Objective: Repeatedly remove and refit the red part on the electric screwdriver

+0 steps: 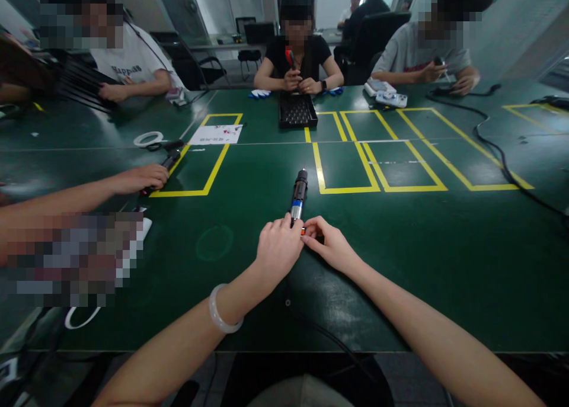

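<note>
An electric screwdriver [299, 195] with a dark nose, a silver body and a blue band lies on the green table, its tip pointing away from me. My left hand [280, 247] is wrapped over its rear part and hides most of the grip. A small orange-red piece [303, 231] shows between my hands at the screwdriver's side. There, my right hand [326, 241] pinches with thumb and fingertips. Below my hands a dark cord [329, 336] runs toward the table's near edge.
Yellow tape rectangles [349, 189] mark the table [444, 265]. A black tray [297, 112] stands at the far side before a seated person. At left, a co-worker's hand [149, 177] holds another dark tool. A white paper [216, 134], a tape roll [148, 139] and a black cable [493, 149] lie about.
</note>
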The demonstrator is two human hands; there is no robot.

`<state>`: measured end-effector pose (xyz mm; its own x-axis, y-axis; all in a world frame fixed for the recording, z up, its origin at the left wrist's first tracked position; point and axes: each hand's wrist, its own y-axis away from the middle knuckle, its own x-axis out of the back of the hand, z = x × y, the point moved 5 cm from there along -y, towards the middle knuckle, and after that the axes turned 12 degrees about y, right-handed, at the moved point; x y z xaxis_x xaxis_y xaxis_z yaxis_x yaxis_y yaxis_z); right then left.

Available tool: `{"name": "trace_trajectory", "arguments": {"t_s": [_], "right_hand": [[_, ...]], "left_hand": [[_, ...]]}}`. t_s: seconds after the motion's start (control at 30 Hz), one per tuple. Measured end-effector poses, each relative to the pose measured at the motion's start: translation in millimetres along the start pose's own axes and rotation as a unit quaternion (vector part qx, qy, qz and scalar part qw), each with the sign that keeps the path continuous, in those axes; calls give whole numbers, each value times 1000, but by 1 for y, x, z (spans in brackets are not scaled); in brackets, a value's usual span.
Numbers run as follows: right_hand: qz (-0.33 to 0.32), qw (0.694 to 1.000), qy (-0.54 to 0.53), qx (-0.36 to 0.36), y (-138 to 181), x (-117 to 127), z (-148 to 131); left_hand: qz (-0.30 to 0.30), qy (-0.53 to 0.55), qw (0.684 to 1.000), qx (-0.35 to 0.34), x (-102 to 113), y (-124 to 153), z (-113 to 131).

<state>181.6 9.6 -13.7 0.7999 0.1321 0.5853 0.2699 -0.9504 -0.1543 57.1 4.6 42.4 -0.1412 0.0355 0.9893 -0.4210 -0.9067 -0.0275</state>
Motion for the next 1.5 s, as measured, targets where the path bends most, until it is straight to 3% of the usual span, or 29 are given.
{"name": "trace_trajectory", "arguments": {"t_s": [0.2,0.37,0.5,0.63,0.97,1.23,1.43,1.5], "right_hand": [[13,998,-3,-62,-3,5,3],[5,997,-45,-69,-5,15,9],[-35,983,-150,-100,-5,19,16],[-72,974,-163,-139,-3,13,19],[-48,992,-8,-115,-8,8,15],[-35,996,5,-85,-9,6,12],[-4,984,159,-86,-9,7,4],[0,983,166,-82,-9,6,4]], "left_hand": [[-5,35,999,-23,-3,-3,10],[10,114,993,-27,-6,0,-8],[5,189,982,-21,-10,1,-21],[1,221,975,-22,-14,0,-25],[-36,215,976,-15,-20,-3,-26],[-33,197,980,-26,-22,-5,-26],[-51,184,981,-24,-22,-8,-23],[-56,176,982,-26,-22,-11,-21]]}}
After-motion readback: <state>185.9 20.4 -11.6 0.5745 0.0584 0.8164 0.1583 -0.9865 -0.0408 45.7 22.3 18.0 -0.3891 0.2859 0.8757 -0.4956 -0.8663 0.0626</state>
